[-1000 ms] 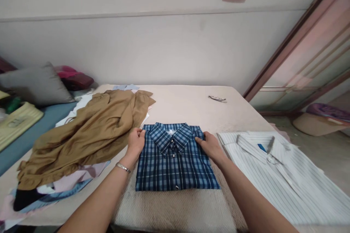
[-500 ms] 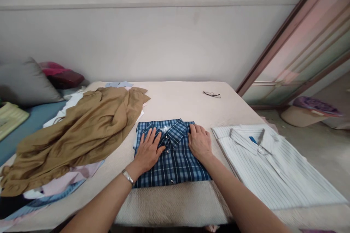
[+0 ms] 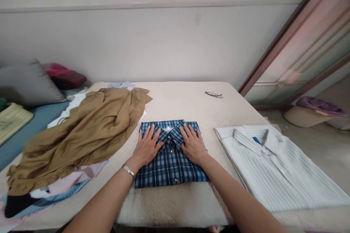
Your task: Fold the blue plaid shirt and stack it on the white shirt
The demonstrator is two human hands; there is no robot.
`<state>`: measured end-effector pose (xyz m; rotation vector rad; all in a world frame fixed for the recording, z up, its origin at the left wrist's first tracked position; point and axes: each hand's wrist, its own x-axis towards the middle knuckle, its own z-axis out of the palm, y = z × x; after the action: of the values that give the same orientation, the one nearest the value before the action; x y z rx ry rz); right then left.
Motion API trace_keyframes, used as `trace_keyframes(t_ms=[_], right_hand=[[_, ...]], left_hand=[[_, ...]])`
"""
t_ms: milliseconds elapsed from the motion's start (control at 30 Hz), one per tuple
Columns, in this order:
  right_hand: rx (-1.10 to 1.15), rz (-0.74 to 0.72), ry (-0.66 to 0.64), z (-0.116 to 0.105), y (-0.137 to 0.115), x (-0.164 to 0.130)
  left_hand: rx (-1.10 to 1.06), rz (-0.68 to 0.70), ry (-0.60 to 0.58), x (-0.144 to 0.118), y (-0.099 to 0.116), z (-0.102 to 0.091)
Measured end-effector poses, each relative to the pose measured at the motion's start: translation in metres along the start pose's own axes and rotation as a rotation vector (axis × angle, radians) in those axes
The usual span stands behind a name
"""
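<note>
A blue plaid shirt (image 3: pixel 171 169) lies folded into a rectangle, with its collar at the far end and its button front facing up. My left hand (image 3: pixel 147 146) rests flat on the left side of the collar, fingers spread. On the collar's right side lies my right hand (image 3: pixel 193 145), also flat with its fingers apart. A silver bracelet (image 3: pixel 128 169) circles my left wrist. Between the hands, the white neck label and several buttons show.
To the right lies a folded white striped shirt (image 3: pixel 276 167). A brown garment (image 3: pixel 82 134) tops a loose clothes pile on the left. Eyeglasses (image 3: pixel 214 94) lie near the back of the cream-covered table (image 3: pixel 175 98). A wall stands behind; a bin (image 3: pixel 306 114) is on the floor at right.
My right hand has moved left from the shirt's right edge onto the right collar side, and its fingers have spread. The left hand stays in about the same place.
</note>
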<state>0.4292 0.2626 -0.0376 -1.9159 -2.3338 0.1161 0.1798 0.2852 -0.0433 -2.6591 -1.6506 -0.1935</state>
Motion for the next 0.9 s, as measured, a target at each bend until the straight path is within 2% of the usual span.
trace_keyframes(t_ms=[133,267,367,500,600,733,833,900], right_hand=[[0.008,-0.026,-0.056,-0.022,0.006,-0.007],[0.016,-0.132,0.026,-0.042,0.000,-0.015],[0.047,-0.120,0.064,-0.031,-0.007,-0.015],[0.049,-0.090,-0.007,-0.004,-0.012,-0.012],[0.057,-0.097,-0.029,-0.002,-0.010,-0.012],[0.056,-0.069,-0.010,-0.018,-0.002,-0.010],[0.018,-0.011,-0.016,-0.023,0.008,-0.008],[-0.018,0.015,-0.054,-0.023,0.017,-0.007]], left_hand=[[-0.005,-0.016,-0.023,0.001,0.001,-0.004],[-0.012,-0.024,-0.008,0.000,0.005,-0.005],[-0.017,-0.012,0.003,-0.002,0.005,-0.002],[-0.028,-0.009,0.022,-0.002,0.001,0.003],[-0.040,-0.006,0.008,0.000,-0.001,0.002],[-0.032,-0.061,0.041,0.004,-0.003,-0.012],[0.001,-0.152,0.101,0.005,-0.010,-0.033],[0.008,-0.233,0.093,0.006,-0.019,-0.049]])
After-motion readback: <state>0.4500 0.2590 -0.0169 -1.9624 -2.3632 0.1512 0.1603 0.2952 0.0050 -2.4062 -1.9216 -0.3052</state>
